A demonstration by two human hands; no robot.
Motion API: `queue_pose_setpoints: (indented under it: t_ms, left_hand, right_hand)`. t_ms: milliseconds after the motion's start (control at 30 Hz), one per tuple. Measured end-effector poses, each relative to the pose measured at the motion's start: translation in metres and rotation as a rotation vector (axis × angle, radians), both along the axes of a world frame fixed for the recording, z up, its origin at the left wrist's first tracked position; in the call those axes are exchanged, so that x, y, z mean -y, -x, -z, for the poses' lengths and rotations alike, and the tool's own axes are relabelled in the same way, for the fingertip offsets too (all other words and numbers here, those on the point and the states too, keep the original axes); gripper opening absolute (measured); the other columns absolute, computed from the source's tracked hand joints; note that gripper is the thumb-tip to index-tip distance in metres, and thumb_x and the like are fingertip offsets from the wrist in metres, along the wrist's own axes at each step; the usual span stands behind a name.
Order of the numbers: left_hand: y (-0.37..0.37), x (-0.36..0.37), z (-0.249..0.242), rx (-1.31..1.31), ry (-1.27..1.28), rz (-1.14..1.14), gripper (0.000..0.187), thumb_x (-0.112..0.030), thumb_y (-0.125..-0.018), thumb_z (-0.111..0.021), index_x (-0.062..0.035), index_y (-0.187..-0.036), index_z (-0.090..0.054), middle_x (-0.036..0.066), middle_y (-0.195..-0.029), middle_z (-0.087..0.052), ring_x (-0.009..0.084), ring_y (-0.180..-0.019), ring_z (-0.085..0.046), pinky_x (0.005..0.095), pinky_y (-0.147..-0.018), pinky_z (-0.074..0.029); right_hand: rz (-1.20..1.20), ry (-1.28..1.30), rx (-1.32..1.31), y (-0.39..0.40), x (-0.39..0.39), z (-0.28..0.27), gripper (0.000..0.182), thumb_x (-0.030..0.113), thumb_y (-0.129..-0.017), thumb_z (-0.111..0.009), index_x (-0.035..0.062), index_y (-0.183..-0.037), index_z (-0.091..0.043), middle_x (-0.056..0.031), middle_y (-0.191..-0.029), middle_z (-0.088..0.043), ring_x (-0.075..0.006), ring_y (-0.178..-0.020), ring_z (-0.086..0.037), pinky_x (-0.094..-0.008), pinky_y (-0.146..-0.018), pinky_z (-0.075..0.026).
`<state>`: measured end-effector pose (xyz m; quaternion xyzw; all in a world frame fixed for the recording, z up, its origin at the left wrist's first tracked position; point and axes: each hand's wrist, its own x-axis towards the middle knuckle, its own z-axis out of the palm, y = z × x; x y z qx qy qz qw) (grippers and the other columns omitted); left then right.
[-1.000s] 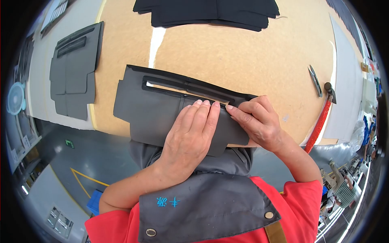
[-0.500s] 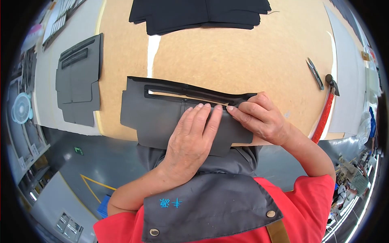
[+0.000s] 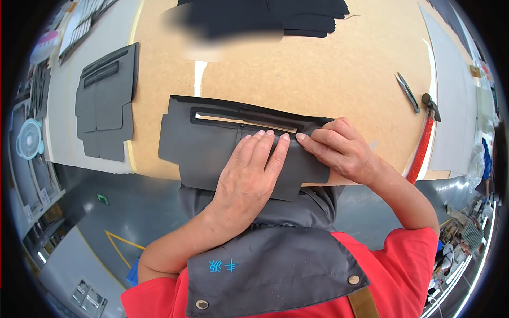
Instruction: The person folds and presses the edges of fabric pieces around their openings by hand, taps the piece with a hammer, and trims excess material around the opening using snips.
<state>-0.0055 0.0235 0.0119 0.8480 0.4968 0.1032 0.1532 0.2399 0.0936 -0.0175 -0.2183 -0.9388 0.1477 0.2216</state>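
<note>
A dark grey sheet panel point(image 3: 199, 151) with a long, black-bordered slot point(image 3: 217, 121) lies at the table's front edge, partly overhanging it. My left hand point(image 3: 248, 172) rests flat on the panel, fingers stretched out and tips just below the slot. At the slot's right end, my right hand point(image 3: 342, 148) has thumb and fingers pinched on the panel's black border. The two hands' fingertips almost meet there. My right fingers cover part of the panel's upper right corner.
A similar grey panel point(image 3: 106, 103) lies on the left of the table. Black pieces point(image 3: 310, 18) are stacked at the far side, partly blurred. Thread snips point(image 3: 407, 93) and a red-handled hammer point(image 3: 422, 146) lie on the right.
The slot's right end now shows more squarely, with its border flatter beside my right fingers. Both hands stay nearly in place on the panel; the whole view has shifted slightly.
</note>
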Motion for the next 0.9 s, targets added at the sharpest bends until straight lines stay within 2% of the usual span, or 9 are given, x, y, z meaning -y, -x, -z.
queue_pose_setpoints:
  t_ms: [167,267,467,567,767,900]
  left_hand:
    - [0.001,0.002,0.003,-0.022,-0.039,0.023,0.059,-0.001,-0.085,-0.06,-0.0015,-0.143,-0.054,0.015,-0.134,-0.052,0.0322,-0.128,-0.053,0.0412,-0.11,-0.046]
    - [0.002,0.002,0.005,-0.002,-0.039,0.017,0.059,-0.001,-0.085,-0.06,-0.0007,-0.144,-0.053,0.015,-0.135,-0.052,0.0315,-0.128,-0.052,0.0411,-0.111,-0.046]
    - [0.002,0.002,0.003,-0.01,-0.022,0.011,0.059,-0.001,-0.085,-0.06,-0.0004,-0.144,-0.053,0.014,-0.136,-0.052,0.0304,-0.13,-0.051,0.0402,-0.112,-0.045]
    - [0.002,0.003,0.004,-0.029,-0.049,0.012,0.059,-0.001,-0.085,-0.06,-0.0001,-0.144,-0.053,0.014,-0.135,-0.052,0.03,-0.13,-0.051,0.0396,-0.112,-0.045]
    - [0.0,0.004,0.007,-0.04,-0.072,0.009,0.059,0.0,-0.084,-0.061,-0.0004,-0.143,-0.053,0.013,-0.135,-0.053,0.0294,-0.13,-0.051,0.0392,-0.112,-0.046]
    - [-0.001,0.006,0.009,-0.044,-0.103,0.002,0.058,0.0,-0.085,-0.061,-0.0011,-0.142,-0.054,0.014,-0.134,-0.053,0.0306,-0.13,-0.051,0.0397,-0.112,-0.045]
  right_hand:
    - [0.059,-0.009,-0.021,0.005,0.005,0.004,0.043,0.013,-0.076,-0.07,0.0037,-0.118,-0.072,-0.0028,-0.1,-0.059,-0.0179,-0.086,-0.057,-0.0326,-0.076,-0.046]
    - [0.047,-0.024,0.021,0.007,0.005,0.003,0.043,0.014,-0.076,-0.07,0.0048,-0.118,-0.072,-0.0014,-0.101,-0.059,-0.0174,-0.085,-0.056,-0.0324,-0.076,-0.045]
    - [0.041,0.028,0.019,0.007,0.005,-0.005,0.048,0.016,-0.073,-0.072,0.0041,-0.12,-0.071,-0.0015,-0.102,-0.059,-0.0185,-0.085,-0.056,-0.0325,-0.076,-0.045]
    - [0.067,0.008,-0.066,0.002,0.008,0.014,0.051,0.016,-0.073,-0.071,0.0027,-0.122,-0.07,-0.0022,-0.102,-0.059,-0.0191,-0.086,-0.057,-0.0325,-0.076,-0.045]
    - [0.049,-0.02,0.024,0.009,0.007,-0.001,0.053,0.014,-0.071,-0.073,0.0012,-0.122,-0.069,-0.0043,-0.101,-0.059,-0.0194,-0.087,-0.058,-0.0335,-0.076,-0.046]
    - [0.01,-0.092,-0.004,-0.001,0.008,0.007,0.048,0.011,-0.072,-0.076,0.0028,-0.119,-0.069,-0.0045,-0.1,-0.059,-0.02,-0.086,-0.059,-0.0348,-0.076,-0.048]
